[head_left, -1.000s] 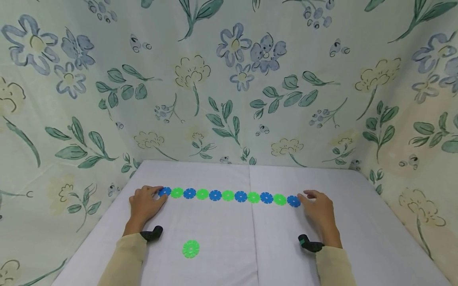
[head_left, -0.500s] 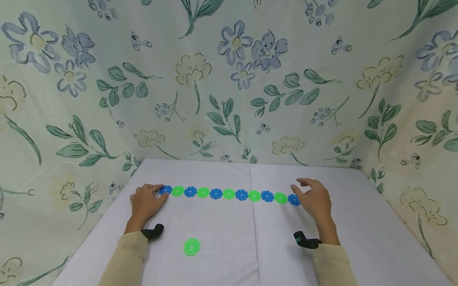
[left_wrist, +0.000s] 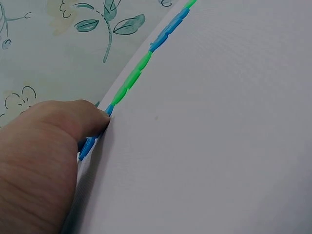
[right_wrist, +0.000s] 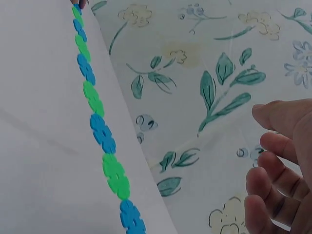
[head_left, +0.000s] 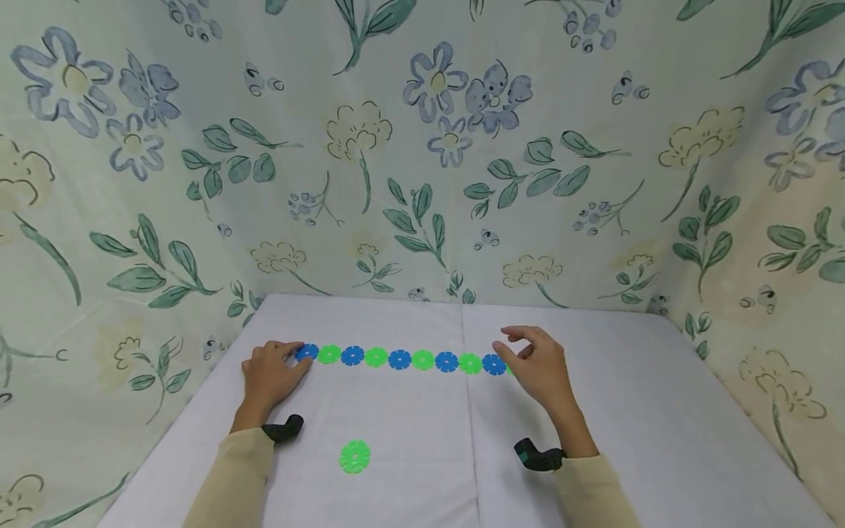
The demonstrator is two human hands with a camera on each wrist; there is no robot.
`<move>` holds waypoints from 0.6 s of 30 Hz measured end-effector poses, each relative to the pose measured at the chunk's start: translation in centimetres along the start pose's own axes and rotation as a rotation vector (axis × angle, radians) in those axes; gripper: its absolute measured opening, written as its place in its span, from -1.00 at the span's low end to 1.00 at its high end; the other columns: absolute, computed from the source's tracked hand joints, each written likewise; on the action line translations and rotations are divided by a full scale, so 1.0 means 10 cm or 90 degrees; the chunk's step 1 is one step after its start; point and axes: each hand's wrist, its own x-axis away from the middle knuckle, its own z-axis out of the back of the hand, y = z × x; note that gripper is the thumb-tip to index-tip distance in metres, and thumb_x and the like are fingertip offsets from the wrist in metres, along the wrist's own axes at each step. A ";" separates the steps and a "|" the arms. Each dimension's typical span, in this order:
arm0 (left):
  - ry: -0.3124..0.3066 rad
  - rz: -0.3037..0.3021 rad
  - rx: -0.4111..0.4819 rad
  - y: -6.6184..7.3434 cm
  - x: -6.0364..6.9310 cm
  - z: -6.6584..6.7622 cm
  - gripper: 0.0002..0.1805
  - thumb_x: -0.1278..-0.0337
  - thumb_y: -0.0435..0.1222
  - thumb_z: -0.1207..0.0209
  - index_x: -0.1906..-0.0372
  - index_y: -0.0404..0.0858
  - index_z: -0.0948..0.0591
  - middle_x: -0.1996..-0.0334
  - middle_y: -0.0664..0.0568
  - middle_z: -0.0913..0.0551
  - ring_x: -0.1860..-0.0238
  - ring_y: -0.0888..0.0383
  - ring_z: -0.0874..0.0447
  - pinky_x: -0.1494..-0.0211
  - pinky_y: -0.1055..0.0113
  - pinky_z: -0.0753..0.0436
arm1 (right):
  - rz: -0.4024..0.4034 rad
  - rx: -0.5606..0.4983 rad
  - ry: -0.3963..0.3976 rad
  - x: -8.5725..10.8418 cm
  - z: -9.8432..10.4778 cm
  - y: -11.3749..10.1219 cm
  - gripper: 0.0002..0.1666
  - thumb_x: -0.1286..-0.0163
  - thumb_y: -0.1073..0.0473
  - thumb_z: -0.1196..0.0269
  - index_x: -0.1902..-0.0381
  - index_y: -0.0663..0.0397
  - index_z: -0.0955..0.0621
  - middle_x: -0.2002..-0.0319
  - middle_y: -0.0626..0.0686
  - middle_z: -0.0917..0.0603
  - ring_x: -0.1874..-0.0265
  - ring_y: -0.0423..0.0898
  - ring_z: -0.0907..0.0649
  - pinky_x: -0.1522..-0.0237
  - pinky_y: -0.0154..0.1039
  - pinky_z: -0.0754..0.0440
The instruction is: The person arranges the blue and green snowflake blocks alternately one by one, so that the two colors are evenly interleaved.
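A row of notched plastic discs (head_left: 423, 360), alternating blue and green, runs edge to edge across the white cloth. At its left end, my left hand (head_left: 269, 374) pinches the blue disc (head_left: 306, 353) between thumb and fingers; in the left wrist view the thumb partly covers this blue disc (left_wrist: 87, 147). My right hand (head_left: 543, 370) is raised over the row's right end, its fingers loosely bent and holding nothing. It hides the last blue disc and most of the green one beside it. A loose green disc (head_left: 355, 457) lies nearer to me.
The white-covered table (head_left: 409, 418) has a crease running front to back. A floral curtain (head_left: 422, 183) stands behind it and along both sides. A black wrist camera (head_left: 284, 430) sits on the left wrist, another black camera (head_left: 539, 456) on the right.
My right hand has come off the blue disc at the right end, lifted, and moved left above the row. The left hand and the discs stay in place.
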 end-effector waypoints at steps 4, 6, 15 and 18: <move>-0.004 0.007 -0.003 -0.01 0.01 -0.01 -0.48 -0.23 0.06 -0.24 -0.22 -0.09 -0.64 -0.12 -0.27 -0.57 -0.11 -0.26 -0.45 0.01 -0.15 -0.26 | 0.034 -0.043 -0.030 0.07 -0.07 -0.20 -0.56 -0.27 -0.12 -0.42 -0.05 -0.11 -0.70 0.10 0.02 -0.68 0.45 -0.11 -0.58 0.46 -0.32 -0.59; 0.000 0.008 0.001 -0.01 0.01 -0.01 -0.48 -0.22 0.05 -0.25 -0.21 -0.10 -0.64 -0.11 -0.27 -0.58 -0.10 -0.26 -0.45 0.01 -0.15 -0.26 | 0.052 -0.060 -0.048 0.10 -0.12 -0.28 -0.58 -0.25 -0.10 -0.44 -0.04 -0.13 -0.70 0.11 0.01 -0.69 0.46 -0.13 -0.57 0.47 -0.31 -0.58; 0.008 0.001 0.005 0.01 0.01 -0.01 -0.49 -0.22 0.04 -0.26 -0.20 -0.10 -0.64 -0.10 -0.27 -0.58 -0.09 -0.26 -0.45 0.02 -0.16 -0.26 | 0.100 -0.095 -0.148 0.22 -0.41 -0.61 -0.60 -0.22 -0.07 -0.46 -0.03 -0.28 -0.70 0.17 -0.18 -0.66 0.46 -0.20 -0.58 0.46 -0.32 -0.58; 0.008 0.002 0.005 0.02 0.02 -0.01 -0.49 -0.22 0.04 -0.26 -0.20 -0.10 -0.65 -0.09 -0.27 -0.58 -0.08 -0.26 -0.45 0.02 -0.15 -0.26 | 0.123 -0.103 -0.157 0.24 -0.49 -0.75 -0.61 -0.22 -0.08 -0.46 -0.02 -0.31 -0.70 0.18 -0.24 -0.66 0.48 -0.22 -0.58 0.47 -0.31 -0.58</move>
